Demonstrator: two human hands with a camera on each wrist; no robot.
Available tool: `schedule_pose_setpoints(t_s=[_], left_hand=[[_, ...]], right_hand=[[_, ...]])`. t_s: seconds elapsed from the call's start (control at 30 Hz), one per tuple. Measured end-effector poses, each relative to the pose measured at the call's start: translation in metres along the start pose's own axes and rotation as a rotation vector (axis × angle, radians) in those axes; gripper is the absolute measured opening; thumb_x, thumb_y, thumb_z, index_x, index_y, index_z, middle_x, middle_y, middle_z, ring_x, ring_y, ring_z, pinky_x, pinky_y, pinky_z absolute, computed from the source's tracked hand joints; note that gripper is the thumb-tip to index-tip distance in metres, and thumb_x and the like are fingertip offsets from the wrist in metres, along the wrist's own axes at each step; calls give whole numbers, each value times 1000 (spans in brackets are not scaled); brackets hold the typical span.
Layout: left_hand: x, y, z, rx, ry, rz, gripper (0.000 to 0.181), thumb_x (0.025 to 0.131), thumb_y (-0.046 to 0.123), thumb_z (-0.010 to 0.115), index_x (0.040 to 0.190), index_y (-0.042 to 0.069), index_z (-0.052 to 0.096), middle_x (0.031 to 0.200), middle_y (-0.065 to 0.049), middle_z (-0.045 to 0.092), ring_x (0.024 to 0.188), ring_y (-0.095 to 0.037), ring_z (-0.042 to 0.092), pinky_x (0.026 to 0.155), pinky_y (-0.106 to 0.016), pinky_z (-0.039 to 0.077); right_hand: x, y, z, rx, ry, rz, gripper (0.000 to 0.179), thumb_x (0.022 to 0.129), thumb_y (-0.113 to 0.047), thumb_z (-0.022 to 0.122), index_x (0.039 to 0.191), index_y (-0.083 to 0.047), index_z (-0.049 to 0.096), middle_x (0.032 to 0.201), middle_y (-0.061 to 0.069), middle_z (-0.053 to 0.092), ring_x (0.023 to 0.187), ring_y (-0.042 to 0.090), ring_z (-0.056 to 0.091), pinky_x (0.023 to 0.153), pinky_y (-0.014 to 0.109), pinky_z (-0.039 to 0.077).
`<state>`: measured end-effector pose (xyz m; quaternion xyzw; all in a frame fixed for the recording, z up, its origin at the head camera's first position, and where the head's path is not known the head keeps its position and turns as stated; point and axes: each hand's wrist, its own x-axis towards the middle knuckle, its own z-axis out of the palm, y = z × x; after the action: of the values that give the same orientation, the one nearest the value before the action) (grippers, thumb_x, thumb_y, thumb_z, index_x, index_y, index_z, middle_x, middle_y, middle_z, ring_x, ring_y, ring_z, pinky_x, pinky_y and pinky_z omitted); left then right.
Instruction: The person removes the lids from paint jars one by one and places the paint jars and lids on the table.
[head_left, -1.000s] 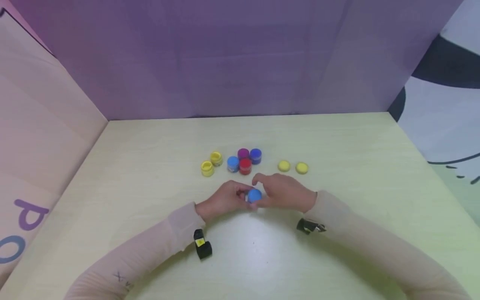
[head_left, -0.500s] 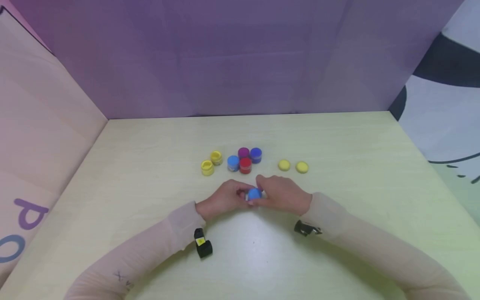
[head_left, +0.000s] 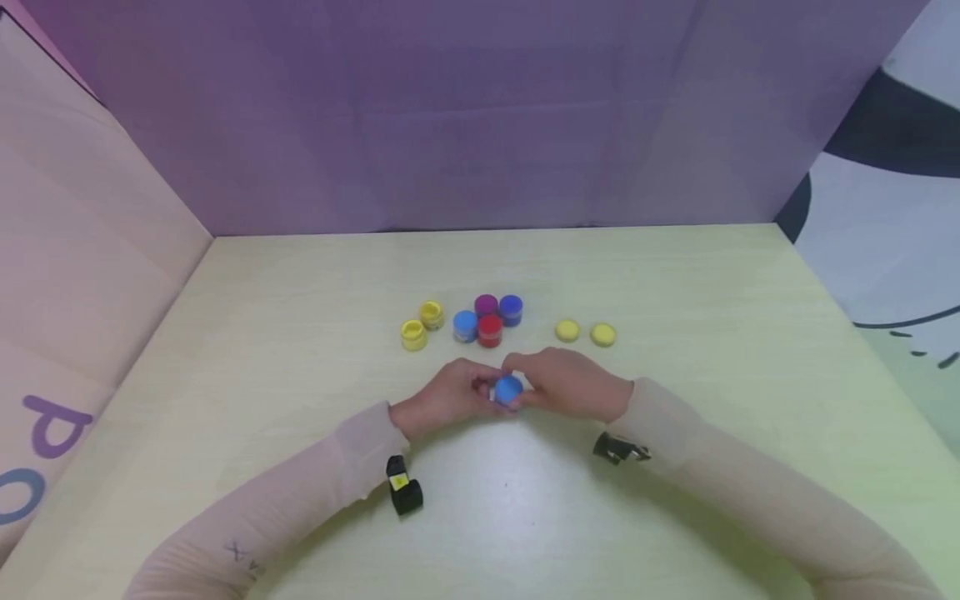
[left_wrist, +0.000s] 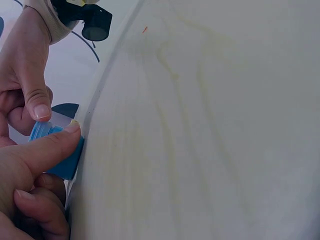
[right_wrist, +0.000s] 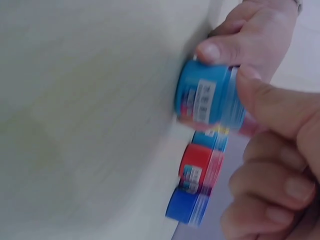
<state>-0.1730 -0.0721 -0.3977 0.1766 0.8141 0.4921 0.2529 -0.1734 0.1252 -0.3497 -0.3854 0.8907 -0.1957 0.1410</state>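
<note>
My left hand holds a small light-blue paint jar just above the table, its fingers and thumb round the body. A label with a barcode shows on the jar's side in the right wrist view. From the other side, my right hand pinches the ridged blue lid between thumb and forefinger. The lid sits on the jar. Both hands meet at the jar in the left wrist view, where the lower hand's thumb covers part of it.
Beyond the hands stand lidded jars: light blue, red, purple and dark blue. Two yellow jars without lids are left of them. Two yellow lids lie to the right. A purple partition rises behind the table.
My right hand has turned about the lid, its fingers shifting in and then back round the rim. My left hand and the jar have stayed almost in place.
</note>
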Motion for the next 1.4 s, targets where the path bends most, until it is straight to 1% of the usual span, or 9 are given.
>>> schedule_pose_setpoints(t_s=[0.13,0.27,0.3,0.4,0.53,0.7,0.87,1.23,1.4], left_hand=[[-1,1,0,-6,2,-18,33,78,22,78,110,20,70,64,1,49,64,-13,44,60,-23,35],[-2,1,0,-13,0,-28,37,78,21,78,114,20,69,63,1,47,62,-13,43,58,-22,33],[-2,2,0,-15,0,-31,38,78,21,78,115,20,69,63,1,47,62,-13,43,58,-22,33],[-2,3,1,-22,5,-34,39,78,21,78,115,19,68,63,1,46,63,-13,43,58,-22,32],[-1,2,1,-27,0,-22,34,78,20,78,111,19,70,65,2,48,66,-12,44,62,-23,34],[-1,2,1,-12,-8,-5,30,79,18,76,109,19,71,65,2,48,65,-12,43,61,-23,35],[0,1,1,-10,-9,2,31,81,15,74,112,18,70,66,2,49,65,-11,44,62,-22,36],[1,1,0,-9,1,-14,33,81,15,75,113,16,69,65,2,49,64,-11,44,60,-21,36],[0,1,1,-13,0,-17,31,80,18,76,110,19,71,64,3,48,64,-11,43,60,-21,34]], right_hand=[[-1,7,-1,46,-26,-62,35,89,-23,65,123,-14,60,105,-3,69,88,8,64,84,27,49],[-2,14,-2,87,-61,-111,38,92,-18,62,129,-16,57,119,-2,65,104,12,62,91,29,47],[-2,15,-3,102,-69,-112,39,92,-18,62,131,-16,56,119,-2,65,103,11,63,90,29,47],[-3,17,-4,134,-74,-83,43,91,-19,64,132,-17,54,90,-4,66,76,8,59,73,23,48],[-5,12,-1,122,-17,12,45,88,-27,67,127,-12,51,58,-7,38,50,6,35,50,20,32],[-7,-1,8,95,47,182,40,86,-40,66,105,-8,51,54,-7,36,46,6,32,45,20,28],[-6,-9,15,75,62,265,39,85,-42,67,93,-9,48,56,-4,38,47,9,36,45,21,27],[-4,-8,17,58,87,252,35,84,-36,70,94,-7,51,56,-5,39,48,8,36,45,19,28],[-4,2,11,51,64,127,29,86,-28,69,102,-9,54,55,-7,40,49,5,34,47,18,30]])
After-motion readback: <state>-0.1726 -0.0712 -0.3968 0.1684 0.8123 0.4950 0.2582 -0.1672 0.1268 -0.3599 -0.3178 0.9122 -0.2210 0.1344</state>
